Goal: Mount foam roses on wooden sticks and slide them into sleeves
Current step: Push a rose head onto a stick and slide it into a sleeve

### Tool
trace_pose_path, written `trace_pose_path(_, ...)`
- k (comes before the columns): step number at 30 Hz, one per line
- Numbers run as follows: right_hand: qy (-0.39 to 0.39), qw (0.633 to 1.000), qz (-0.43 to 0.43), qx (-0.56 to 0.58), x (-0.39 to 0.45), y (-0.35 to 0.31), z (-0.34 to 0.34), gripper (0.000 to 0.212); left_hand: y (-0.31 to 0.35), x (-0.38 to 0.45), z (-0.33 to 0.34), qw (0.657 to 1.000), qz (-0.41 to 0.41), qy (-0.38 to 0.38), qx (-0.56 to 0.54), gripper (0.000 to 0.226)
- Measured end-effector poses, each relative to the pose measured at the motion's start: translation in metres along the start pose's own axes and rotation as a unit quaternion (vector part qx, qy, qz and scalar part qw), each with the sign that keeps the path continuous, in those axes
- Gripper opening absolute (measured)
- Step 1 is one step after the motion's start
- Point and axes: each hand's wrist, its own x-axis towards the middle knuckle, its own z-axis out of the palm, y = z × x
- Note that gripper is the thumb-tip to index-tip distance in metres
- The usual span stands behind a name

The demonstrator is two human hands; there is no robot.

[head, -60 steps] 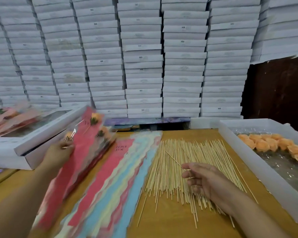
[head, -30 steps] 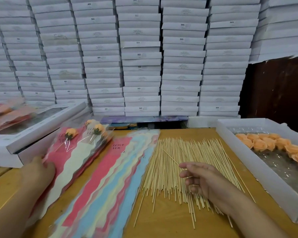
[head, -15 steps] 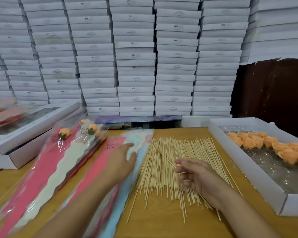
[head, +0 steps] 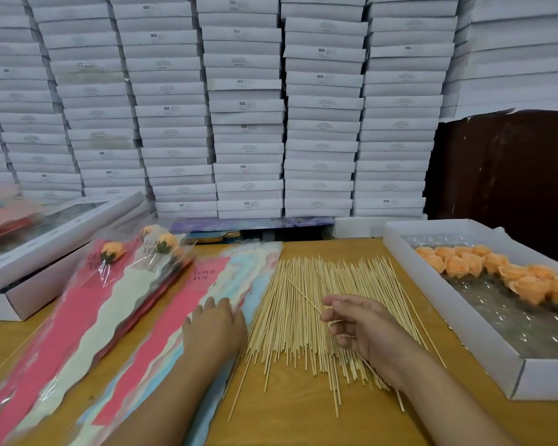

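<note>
A spread of thin wooden sticks [head: 306, 294] lies on the wooden table in the middle. My right hand [head: 364, 329] hovers over it and pinches one stick [head: 300, 292] that slants up to the left. My left hand [head: 215, 329] lies flat, fingers straight, on a fan of empty pink, cream and blue sleeves [head: 207, 281] printed "LOVE YOU". Left of these lies a pile of filled sleeves [head: 87, 304] with orange foam roses [head: 113, 250] at their tops. Loose orange foam roses [head: 464, 263] sit in a white box [head: 448, 304] at the right.
White flat boxes [head: 245, 107] are stacked in a high wall behind the table. An open white box [head: 45, 249] with more filled sleeves stands at the far left. A dark brown panel [head: 509, 178] rises behind the rose box.
My left hand let go of the filled sleeves on the left pile and moved right onto the empty sleeves. My right hand stayed over the sticks, pinching one.
</note>
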Motion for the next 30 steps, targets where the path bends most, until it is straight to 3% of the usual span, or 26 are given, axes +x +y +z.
trace_pose_path(4, 0.004, 1.000, 0.003, 0.006, 0.001, 0.000, -0.001, 0.019, -0.008, 0.005, -0.002, 1.000, 0.004, -0.018, -0.020, 0.028)
trace_pose_path(8, 0.011, 1.000, 0.001, -0.019, 0.000, 0.001, 0.001, 0.018, -0.008, 0.009, 0.006, 1.000, -0.008, -0.014, 0.013, 0.053)
trace_pose_path(12, 0.070, 0.980, -0.045, -0.180, -0.006, -0.001, 0.009, 0.021, -0.011, 0.008, 0.016, 0.999, -0.015, -0.047, 0.011, 0.056)
trace_pose_path(16, 0.117, 0.909, -0.126, -0.381, -0.012, -0.023, 0.004, 0.024, -0.012, 0.008, 0.017, 0.999, -0.010, -0.043, 0.007, 0.052)
trace_pose_path(19, 0.150, 0.853, -0.135, -0.481, -0.017, -0.058, -0.018, 0.031, -0.013, 0.008, 0.018, 0.999, -0.008, -0.037, 0.006, 0.050)
trace_pose_path(25, 0.327, 0.707, -0.029, -0.626, 0.001, -0.115, -0.118, 0.037, -0.012, 0.008, 0.018, 0.999, -0.010, -0.036, 0.000, 0.051)
trace_pose_path(30, 0.402, 0.630, 0.090, -0.658, 0.012, -0.104, -0.229, 0.044, -0.013, 0.008, 0.020, 0.999, -0.013, -0.032, -0.002, 0.052)
